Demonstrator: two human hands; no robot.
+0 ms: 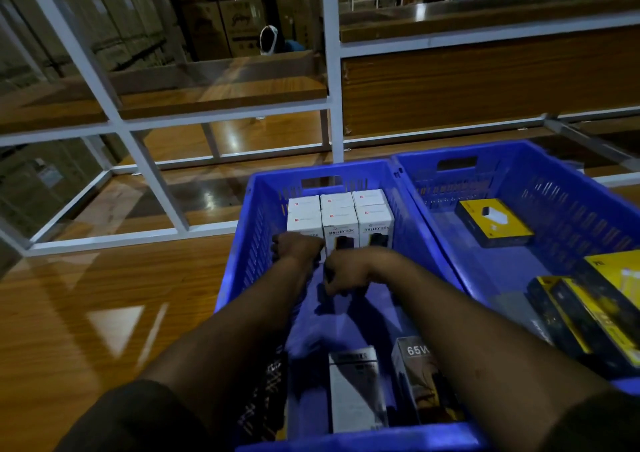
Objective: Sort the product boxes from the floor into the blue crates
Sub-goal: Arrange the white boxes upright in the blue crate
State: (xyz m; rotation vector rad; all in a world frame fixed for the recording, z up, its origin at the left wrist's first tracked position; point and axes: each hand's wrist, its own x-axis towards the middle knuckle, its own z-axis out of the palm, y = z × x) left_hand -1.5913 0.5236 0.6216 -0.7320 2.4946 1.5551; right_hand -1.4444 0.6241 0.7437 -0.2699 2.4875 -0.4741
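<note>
Two blue crates stand side by side, the left crate (239,244) and the right crate (571,174). Several white "HALLEY 20K" boxes (375,223) are stacked in rows at the left crate's far end. Both my hands reach into this crate just in front of them. My left hand (298,249) is curled against the lower part of the front left white box (304,225) and seems to grip it. My right hand (348,270) sits below the middle box with its fingers curled downward; what lies under them is hidden in shadow.
A grey-white box (353,386) and a "65W" box (415,372) lie at the left crate's near end. The right crate holds a black-and-yellow box (495,223) and several more (595,313). A white metal rack frame (332,105) stands behind on the glossy wooden floor (104,313).
</note>
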